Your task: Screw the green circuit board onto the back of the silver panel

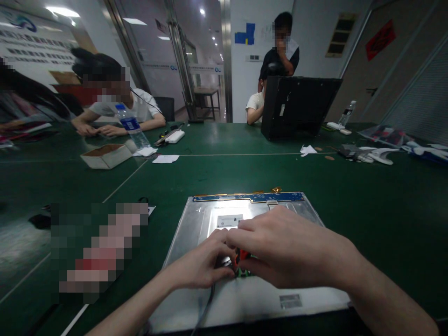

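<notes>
A flat metal display panel (185, 233) lies back side up in front of me, with a narrow blue circuit board (224, 198) along its far edge. Above the middle of the panel my two hands meet. My left hand (206, 261) pinches the end of a dark cable (209, 301), which runs down toward the near edge. The fingers of my right hand (283, 247) close on a small orange and black part (241, 255). Just under them shows a small green piece (243, 272), mostly covered. Where the cable end and the orange part meet is hidden by my fingers.
A shallow open box (107, 157) and a water bottle (133, 126) stand at the far left of the green table (168, 179). A large black case (297, 107) stands across from me. Scraps (367, 154) lie at right. Several people are around the table.
</notes>
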`<action>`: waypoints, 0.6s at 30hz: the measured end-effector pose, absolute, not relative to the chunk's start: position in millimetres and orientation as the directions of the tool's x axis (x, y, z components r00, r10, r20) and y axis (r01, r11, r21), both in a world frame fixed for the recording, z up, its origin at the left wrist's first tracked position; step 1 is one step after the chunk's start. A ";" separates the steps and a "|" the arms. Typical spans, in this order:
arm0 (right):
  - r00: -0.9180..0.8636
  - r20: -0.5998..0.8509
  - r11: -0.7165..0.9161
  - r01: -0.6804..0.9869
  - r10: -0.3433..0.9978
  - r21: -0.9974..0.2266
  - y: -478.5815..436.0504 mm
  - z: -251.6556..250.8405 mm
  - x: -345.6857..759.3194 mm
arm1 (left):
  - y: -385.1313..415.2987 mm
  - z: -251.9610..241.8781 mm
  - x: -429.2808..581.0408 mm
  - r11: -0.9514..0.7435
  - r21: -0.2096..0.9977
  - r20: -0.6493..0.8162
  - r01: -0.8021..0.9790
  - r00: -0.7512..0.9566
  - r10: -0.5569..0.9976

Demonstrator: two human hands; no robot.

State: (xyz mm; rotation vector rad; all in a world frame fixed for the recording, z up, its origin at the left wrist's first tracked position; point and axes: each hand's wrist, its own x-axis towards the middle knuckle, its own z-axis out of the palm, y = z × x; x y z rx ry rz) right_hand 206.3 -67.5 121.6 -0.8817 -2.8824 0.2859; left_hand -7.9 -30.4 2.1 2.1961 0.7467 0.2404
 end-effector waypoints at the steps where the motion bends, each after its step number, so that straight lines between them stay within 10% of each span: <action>1: -0.823 0.058 0.813 0.544 0.565 -0.206 -67.5 121.1 206.2 | -30.4 2.8 -7.6 -0.517 0.738 -0.069 0.435 0.809 0.583; 18: -0.812 0.082 0.805 0.550 0.578 -0.220 -69.0 120.7 204.2 | -28.6 -2.9 -6.9 -0.526 0.754 -0.027 0.393 0.819 0.574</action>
